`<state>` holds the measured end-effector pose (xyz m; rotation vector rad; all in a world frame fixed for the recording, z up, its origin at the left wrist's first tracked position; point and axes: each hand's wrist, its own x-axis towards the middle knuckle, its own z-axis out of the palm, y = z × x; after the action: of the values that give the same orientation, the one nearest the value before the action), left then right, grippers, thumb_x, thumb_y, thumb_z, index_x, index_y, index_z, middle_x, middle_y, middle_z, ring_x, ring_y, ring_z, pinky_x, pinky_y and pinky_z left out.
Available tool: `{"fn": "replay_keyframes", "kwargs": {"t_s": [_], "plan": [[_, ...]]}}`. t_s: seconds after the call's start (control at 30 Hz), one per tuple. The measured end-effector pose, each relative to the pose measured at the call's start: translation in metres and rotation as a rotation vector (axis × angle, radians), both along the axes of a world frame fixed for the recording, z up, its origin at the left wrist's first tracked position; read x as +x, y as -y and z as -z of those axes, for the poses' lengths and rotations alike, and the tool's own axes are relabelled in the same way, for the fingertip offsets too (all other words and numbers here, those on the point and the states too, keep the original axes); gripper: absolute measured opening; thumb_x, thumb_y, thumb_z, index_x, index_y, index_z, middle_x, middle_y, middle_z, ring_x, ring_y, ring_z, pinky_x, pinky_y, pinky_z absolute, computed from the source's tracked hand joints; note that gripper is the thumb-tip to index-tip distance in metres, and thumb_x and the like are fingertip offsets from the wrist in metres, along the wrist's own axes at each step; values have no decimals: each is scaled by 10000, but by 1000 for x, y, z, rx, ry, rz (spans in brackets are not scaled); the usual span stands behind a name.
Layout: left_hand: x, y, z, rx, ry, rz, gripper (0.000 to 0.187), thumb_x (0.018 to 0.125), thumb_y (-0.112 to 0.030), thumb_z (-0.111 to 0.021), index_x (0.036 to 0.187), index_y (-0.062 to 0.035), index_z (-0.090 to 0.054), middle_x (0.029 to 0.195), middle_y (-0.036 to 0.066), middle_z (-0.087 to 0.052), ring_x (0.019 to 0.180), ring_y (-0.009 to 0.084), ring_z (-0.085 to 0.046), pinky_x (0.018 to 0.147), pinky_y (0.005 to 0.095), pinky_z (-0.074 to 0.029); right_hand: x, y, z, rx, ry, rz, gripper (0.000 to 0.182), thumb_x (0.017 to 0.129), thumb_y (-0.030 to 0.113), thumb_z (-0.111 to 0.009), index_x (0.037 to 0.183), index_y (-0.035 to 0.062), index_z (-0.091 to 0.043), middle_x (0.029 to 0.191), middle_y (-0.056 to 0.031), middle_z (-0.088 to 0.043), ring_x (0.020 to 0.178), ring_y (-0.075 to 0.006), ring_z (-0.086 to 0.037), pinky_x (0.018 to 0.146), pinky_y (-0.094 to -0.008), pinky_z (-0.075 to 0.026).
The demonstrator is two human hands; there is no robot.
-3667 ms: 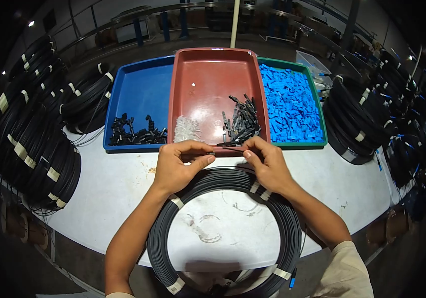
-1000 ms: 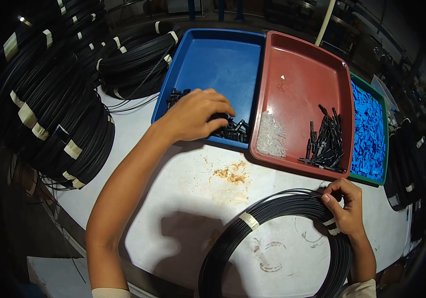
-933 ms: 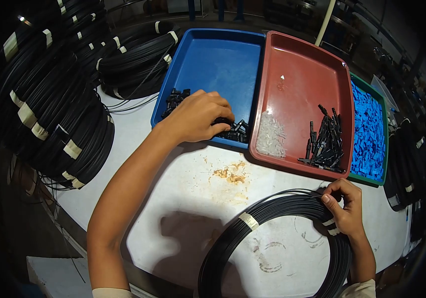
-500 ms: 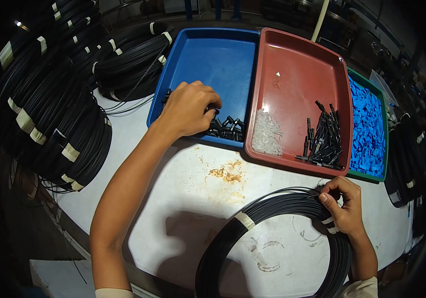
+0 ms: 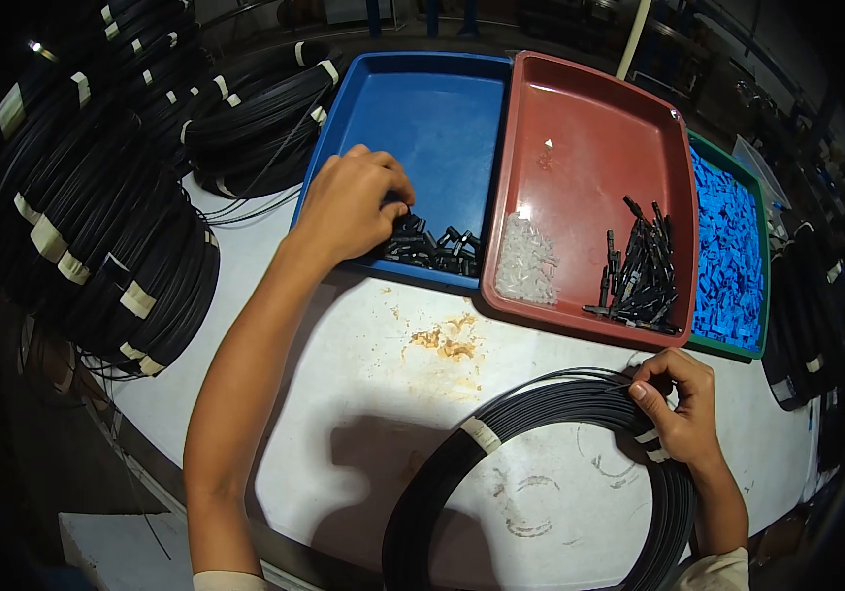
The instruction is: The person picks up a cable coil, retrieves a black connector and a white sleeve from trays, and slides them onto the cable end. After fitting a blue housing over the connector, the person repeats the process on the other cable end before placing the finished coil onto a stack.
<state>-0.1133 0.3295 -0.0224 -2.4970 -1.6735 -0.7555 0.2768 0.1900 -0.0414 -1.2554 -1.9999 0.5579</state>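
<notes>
My left hand (image 5: 356,205) reaches into the near left part of the blue tray (image 5: 432,128), its fingers curled down at a pile of small black parts (image 5: 442,248). What its fingertips hold, if anything, is hidden. At the right, my right hand (image 5: 677,402) pinches a thin black cable end at the top of a black cable coil (image 5: 418,492). The coil lies on the white table, bound with pale tape.
A red tray (image 5: 600,118) holds clear small pieces (image 5: 526,261) and black connectors (image 5: 644,266). Beside it, a green tray (image 5: 762,295) is full of blue pieces. Stacked cable coils (image 5: 97,227) stand at the left, more at the right.
My left hand has shifted slightly left within the blue tray, exposing more of the black parts. My right hand keeps its pinch on the cable.
</notes>
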Motion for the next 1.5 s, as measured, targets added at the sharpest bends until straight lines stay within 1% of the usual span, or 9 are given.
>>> {"fn": "replay_keyframes", "kwargs": {"t_s": [0.1,0.53,0.83,0.93,1.0,1.17,1.33,1.4,1.5], "plan": [[13,7,3,-17,-93,-38,144,787,-107,-790,929,-91,-808,1120,74,-703,1067,251,-598,992,394,-441,-1,0,-1,-1,-4,6,167,834,120,-769,817,-8,-663,715,-56,-614,574,-110,-508,537,-261,-382],[21,0,13,-99,-42,-69,172,733,-102,-811,905,-96,-807,1171,66,-699,1122,262,-594,1025,406,-442,-1,2,-3,-29,11,19,165,832,114,-771,820,-11,-664,713,-52,-603,580,-107,-512,543,-260,-386],[22,15,9,-21,359,112,190,744,-66,-751,931,-55,-724,1129,67,-714,1090,240,-628,974,392,-470,-5,3,-7,26,40,27,136,820,84,-771,793,-12,-679,711,-56,-607,596,-118,-537,553,-268,-397],[30,31,-7,-162,525,189,185,787,-56,-735,964,-49,-683,1077,70,-720,1007,206,-659,946,370,-483,-3,4,-5,61,37,42,132,818,79,-771,793,-13,-679,705,-60,-610,598,-125,-545,554,-273,-404],[37,38,-4,-90,696,405,173,833,-45,-718,996,-38,-661,1027,83,-714,947,175,-666,922,341,-492,1,3,-1,108,14,43,132,824,69,-753,781,-15,-661,701,-75,-614,592,-141,-549,553,-280,-407],[91,81,-6,-159,1160,624,187,928,-64,-694,1090,10,-639,1052,93,-669,1014,154,-626,936,310,-495,8,0,7,52,-206,139,151,899,108,-694,808,2,-637,660,-12,-594,618,-64,-504,561,-261,-396],[154,93,8,-289,1189,625,166,913,-40,-721,1073,0,-701,1035,46,-689,966,111,-639,880,260,-504,14,-5,18,59,-339,197,125,926,128,-671,899,14,-625,689,-20,-588,648,-84,-518,586,-279,-414],[164,92,11,-263,981,524,157,905,-35,-727,1058,-1,-714,1004,37,-690,940,108,-639,862,255,-507,15,-6,19,102,-330,201,130,938,122,-648,906,4,-605,722,-68,-609,661,-144,-553,622,-324,-448],[172,90,16,-189,1148,506,171,902,-39,-729,1065,14,-717,996,50,-706,924,113,-656,851,254,-514,20,-5,10,38,-319,218,100,933,98,-646,907,10,-603,714,-45,-602,651,-117,-543,599,-297,-434]]}}
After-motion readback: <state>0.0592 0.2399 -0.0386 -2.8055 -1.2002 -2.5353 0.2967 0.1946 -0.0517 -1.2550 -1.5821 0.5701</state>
